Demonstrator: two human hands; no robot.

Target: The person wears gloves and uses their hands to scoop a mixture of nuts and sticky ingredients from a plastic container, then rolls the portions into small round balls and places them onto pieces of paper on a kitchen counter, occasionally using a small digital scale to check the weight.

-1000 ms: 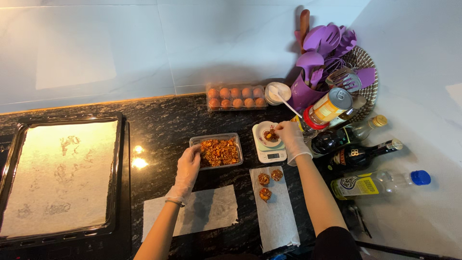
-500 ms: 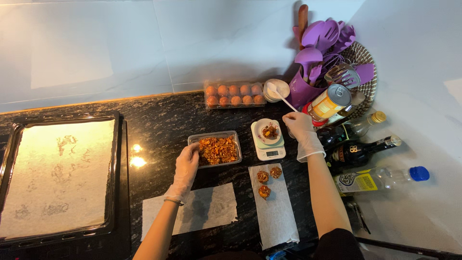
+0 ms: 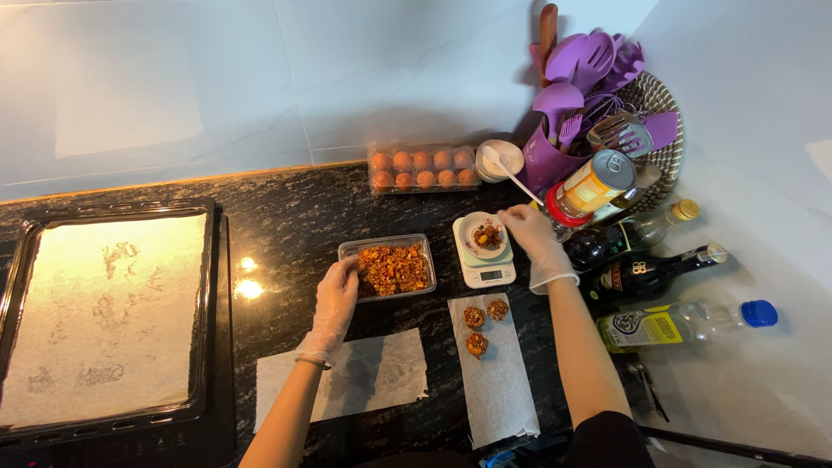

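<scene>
Left hand (image 3: 334, 299) touching mix tray (image 3: 392, 269), right hand (image 3: 530, 236) beside scale (image 3: 484, 251)

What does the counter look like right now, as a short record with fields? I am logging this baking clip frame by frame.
left hand: gloved left hand touching the side of the clear container of brown mixture
right hand: gloved right hand at the small dish with a portion
scale: white kitchen scale under that dish
finished pieces: three balls on a paper strip
left side: paper-lined baking tray
back: egg carton, purple utensil holder
right side: bottles
</scene>
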